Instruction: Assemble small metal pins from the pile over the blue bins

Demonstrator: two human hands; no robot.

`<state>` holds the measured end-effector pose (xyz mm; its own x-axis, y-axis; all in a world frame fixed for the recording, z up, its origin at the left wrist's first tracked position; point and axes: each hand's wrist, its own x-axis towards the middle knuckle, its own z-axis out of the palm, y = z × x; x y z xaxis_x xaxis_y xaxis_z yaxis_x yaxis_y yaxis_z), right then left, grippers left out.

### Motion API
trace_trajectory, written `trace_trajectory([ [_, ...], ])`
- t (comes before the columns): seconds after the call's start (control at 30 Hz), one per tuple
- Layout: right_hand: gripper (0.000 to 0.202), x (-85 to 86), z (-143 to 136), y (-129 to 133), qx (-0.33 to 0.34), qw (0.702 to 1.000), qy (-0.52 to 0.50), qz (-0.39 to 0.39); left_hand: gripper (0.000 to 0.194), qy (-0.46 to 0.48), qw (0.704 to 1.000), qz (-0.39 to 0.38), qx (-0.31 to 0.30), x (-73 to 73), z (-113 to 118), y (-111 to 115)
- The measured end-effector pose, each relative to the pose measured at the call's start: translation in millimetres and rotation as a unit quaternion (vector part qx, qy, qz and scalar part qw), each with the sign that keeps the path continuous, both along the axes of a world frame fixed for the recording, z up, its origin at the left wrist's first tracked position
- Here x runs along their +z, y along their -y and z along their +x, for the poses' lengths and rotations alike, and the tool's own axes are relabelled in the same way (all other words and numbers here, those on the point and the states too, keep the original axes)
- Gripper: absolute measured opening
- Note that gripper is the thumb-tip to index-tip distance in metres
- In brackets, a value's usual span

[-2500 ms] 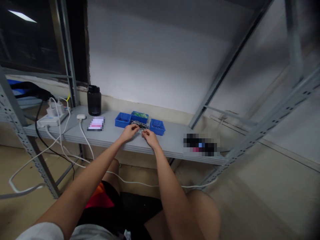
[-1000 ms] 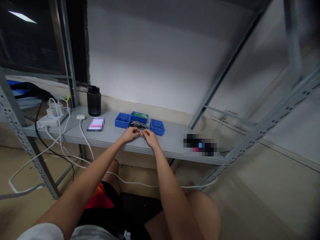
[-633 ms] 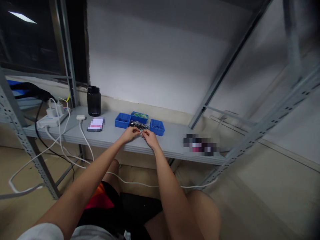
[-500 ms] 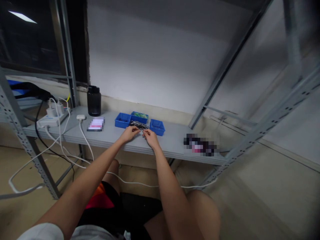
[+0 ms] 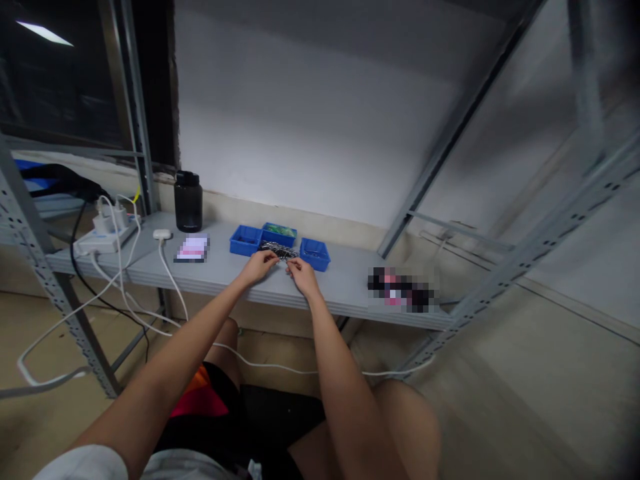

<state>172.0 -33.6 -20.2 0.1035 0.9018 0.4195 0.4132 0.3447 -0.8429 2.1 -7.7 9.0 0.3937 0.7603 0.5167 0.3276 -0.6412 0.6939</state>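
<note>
My left hand (image 5: 259, 266) and my right hand (image 5: 301, 275) are close together over the shelf's front part, fingers pinched. Whatever sits between the fingertips is too small to name. Just behind them lies a pile of thin dark and silvery pieces (image 5: 283, 251). Around the pile stand three blue trays: the left one (image 5: 245, 241) holds something dark, the back one (image 5: 279, 235) has green contents, and the right one (image 5: 315, 255) holds small items that I cannot make out.
On the grey shelf (image 5: 345, 280) a black bottle (image 5: 189, 202), a blurred lit screen (image 5: 193, 248) and a white power strip (image 5: 105, 237) with cables stand to the left. A pixelated dark object (image 5: 400, 290) lies at the right. Metal posts frame both sides.
The fingertips of my left hand have shifted slightly to the left and my right hand has barely moved. The trays stand where they were.
</note>
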Motion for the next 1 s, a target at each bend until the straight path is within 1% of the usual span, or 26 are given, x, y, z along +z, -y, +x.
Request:
trace_trajectory([
  [0.2, 0.015, 3.2, -4, 5, 0.028, 0.999, 0.038, 0.001, 0.026, 0.027, 0.999, 0.01, -0.015, 0.6, -1, -1],
  [0.4, 0.019, 5.2, -4, 6, 0.037, 0.998, 0.049, 0.0, 0.023, 0.027, 0.999, 0.011, -0.031, 0.0, -1, -2],
  [0.6, 0.015, 7.3, -6, 7, 0.052, 0.997, 0.053, 0.002, 0.02, 0.018, 0.999, 0.011, -0.04, -2.1, 1, -4],
  [0.8, 0.023, 5.0, -4, 4, 0.036, 0.999, 0.033, -0.005, 0.022, 0.021, 1.0, 0.0, -0.014, -7.4, 1, -7],
  [1.0, 0.027, 6.0, -4, 6, 0.034, 0.999, 0.025, 0.001, 0.022, -0.018, 0.999, -0.007, -0.034, -10.0, 1, -10],
])
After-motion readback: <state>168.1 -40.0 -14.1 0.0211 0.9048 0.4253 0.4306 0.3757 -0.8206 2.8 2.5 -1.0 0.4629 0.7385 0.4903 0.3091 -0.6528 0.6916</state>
